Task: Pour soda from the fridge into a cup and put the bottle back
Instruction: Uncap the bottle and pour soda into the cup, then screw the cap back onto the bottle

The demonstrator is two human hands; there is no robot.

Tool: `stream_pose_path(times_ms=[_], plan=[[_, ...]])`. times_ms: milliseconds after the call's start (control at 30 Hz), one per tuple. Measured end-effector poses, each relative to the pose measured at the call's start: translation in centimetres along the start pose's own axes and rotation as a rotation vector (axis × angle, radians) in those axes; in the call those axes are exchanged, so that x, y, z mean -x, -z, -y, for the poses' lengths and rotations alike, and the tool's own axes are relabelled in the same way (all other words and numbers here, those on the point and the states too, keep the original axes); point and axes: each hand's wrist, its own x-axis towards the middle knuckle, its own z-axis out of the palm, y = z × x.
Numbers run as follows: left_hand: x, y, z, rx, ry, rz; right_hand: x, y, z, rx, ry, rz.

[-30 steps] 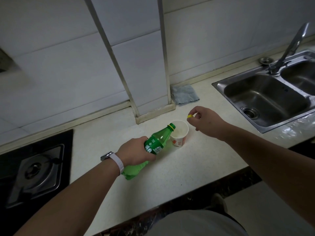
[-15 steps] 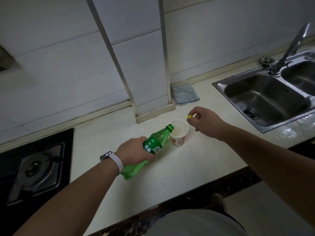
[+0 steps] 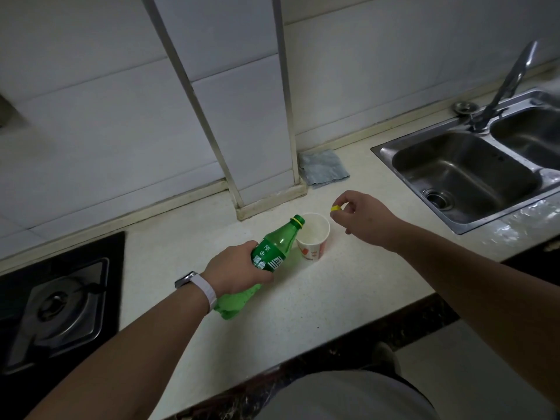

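My left hand (image 3: 236, 268) grips a green soda bottle (image 3: 272, 254) around its label. The bottle is tilted, its open mouth over the left rim of a white paper cup (image 3: 313, 237) that stands on the pale counter (image 3: 303, 304). Pale liquid shows inside the cup. My right hand (image 3: 362, 216) hovers just right of the cup and pinches the small yellow bottle cap (image 3: 335, 208) between thumb and fingertips. The fridge is out of view.
A steel double sink (image 3: 463, 174) with a tap (image 3: 509, 83) lies at the right. A gas hob (image 3: 57, 307) sits at the left. A grey cloth (image 3: 324, 168) lies by the wall behind the cup. A boxed-in column (image 3: 266, 195) stands behind the cup.
The bottle's neck has dropped a little flatter over the cup's rim. My right hand with the cap has barely moved.
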Motion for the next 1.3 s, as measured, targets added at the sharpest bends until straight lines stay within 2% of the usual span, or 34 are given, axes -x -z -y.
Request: stream_pose_path(times_ms=[500,967,1300], plan=[[0.5,2.1,-1.9,0.142,-0.093,-0.192,-0.3,2.6,3.1,-0.06,0.166,-0.067],[0.4,1.5,-2.6,0.36,-0.186,-0.267,0.3,3.7,5.9,-0.073,0.322,0.021],[0.9,2.5,-2.9,0.368,-0.26,-0.279,0.5,5.0,10.5,0.147,0.489,0.115]])
